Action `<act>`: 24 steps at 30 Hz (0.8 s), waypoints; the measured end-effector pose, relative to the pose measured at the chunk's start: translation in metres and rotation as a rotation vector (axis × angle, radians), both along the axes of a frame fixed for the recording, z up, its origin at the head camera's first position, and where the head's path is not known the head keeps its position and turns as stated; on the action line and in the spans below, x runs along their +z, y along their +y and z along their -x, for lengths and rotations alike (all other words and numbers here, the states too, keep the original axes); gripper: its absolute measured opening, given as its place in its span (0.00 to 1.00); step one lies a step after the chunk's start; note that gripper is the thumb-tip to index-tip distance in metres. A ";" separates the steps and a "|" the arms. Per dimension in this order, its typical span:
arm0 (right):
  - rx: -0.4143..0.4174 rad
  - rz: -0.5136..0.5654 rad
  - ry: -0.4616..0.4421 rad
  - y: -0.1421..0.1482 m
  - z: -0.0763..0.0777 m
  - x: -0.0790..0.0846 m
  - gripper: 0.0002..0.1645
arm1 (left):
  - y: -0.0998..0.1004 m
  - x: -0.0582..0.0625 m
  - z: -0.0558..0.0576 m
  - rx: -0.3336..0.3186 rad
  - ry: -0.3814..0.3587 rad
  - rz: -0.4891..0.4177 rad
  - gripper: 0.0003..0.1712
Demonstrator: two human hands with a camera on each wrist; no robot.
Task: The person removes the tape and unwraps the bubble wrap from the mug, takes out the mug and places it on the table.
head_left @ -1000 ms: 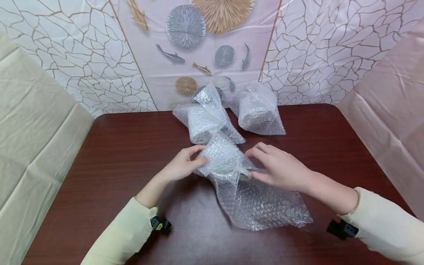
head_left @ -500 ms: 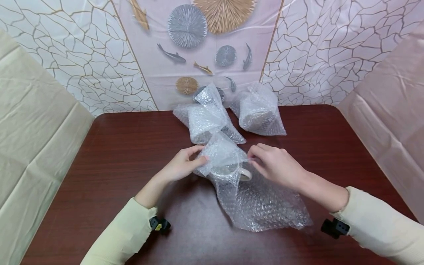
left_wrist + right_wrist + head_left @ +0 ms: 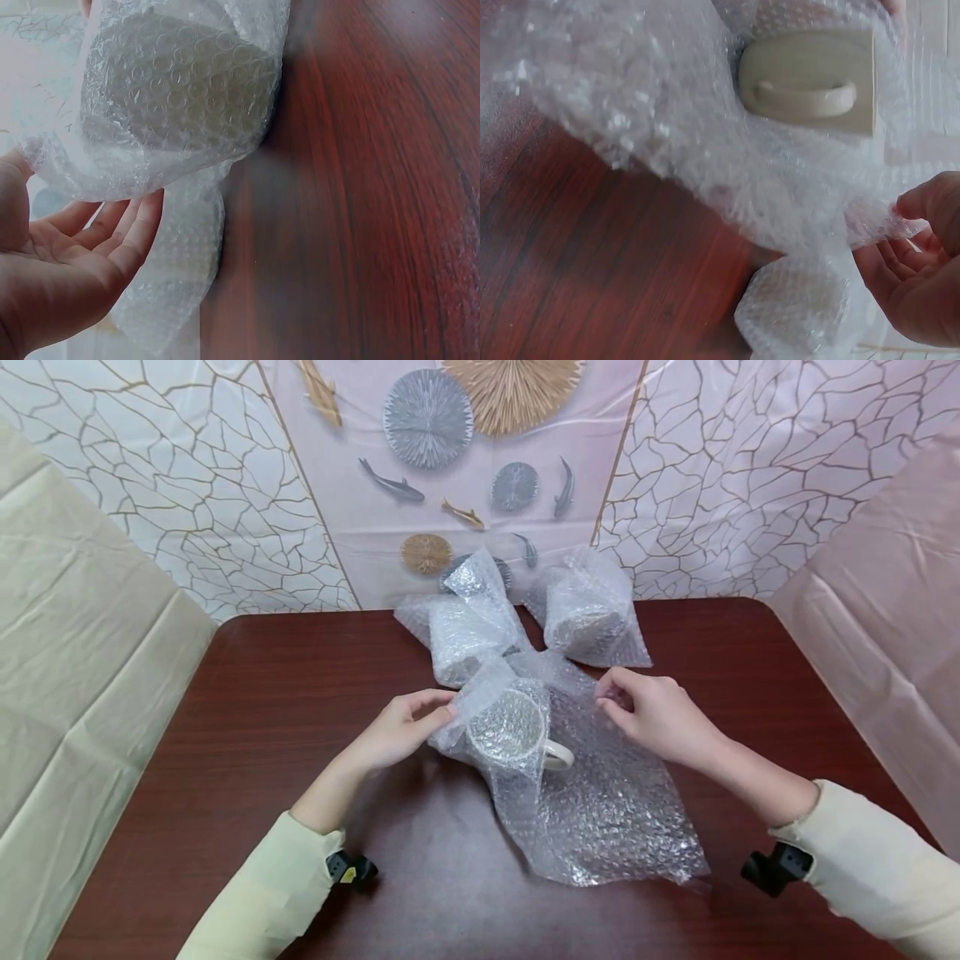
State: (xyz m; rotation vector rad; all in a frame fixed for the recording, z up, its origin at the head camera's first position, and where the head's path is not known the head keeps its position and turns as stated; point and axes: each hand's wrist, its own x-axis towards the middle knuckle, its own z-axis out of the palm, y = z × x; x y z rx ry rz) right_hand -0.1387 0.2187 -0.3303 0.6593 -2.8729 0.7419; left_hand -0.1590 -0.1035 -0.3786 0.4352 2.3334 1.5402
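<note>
Left hand (image 3: 396, 729) holds bubble wrap (image 3: 618, 814) edge, fingers loosely bent; right hand (image 3: 658, 714) pinches opposite edge, fingertips together; mug (image 3: 806, 67) between both.

No readable text, brand, number or sign in head view or either wrist view. Small yellow label (image 3: 348, 875) on black wrist camera (image 3: 366, 869) at left sleeve (image 3: 266, 878), head view; any marking too small to read.

- left hand (image 3: 397, 732) and right hand (image 3: 663, 714) are bare;
- left sleeve (image 3: 262, 885) and right sleeve (image 3: 873, 856) are pale cream, creased;
- left wrist camera (image 3: 352, 868) is black, marked yellow;
- right wrist camera (image 3: 777, 867) is black, rounded at one end
</note>
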 end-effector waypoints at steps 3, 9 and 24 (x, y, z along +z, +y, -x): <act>-0.019 0.010 0.007 0.006 0.005 -0.002 0.01 | -0.001 -0.001 0.001 0.006 -0.006 -0.007 0.21; -0.055 -0.036 0.043 0.018 0.017 -0.011 0.02 | -0.004 -0.002 0.003 0.003 -0.013 -0.008 0.20; -0.146 -0.071 -0.169 0.038 0.024 -0.029 0.06 | -0.008 -0.003 0.009 0.008 -0.051 -0.016 0.21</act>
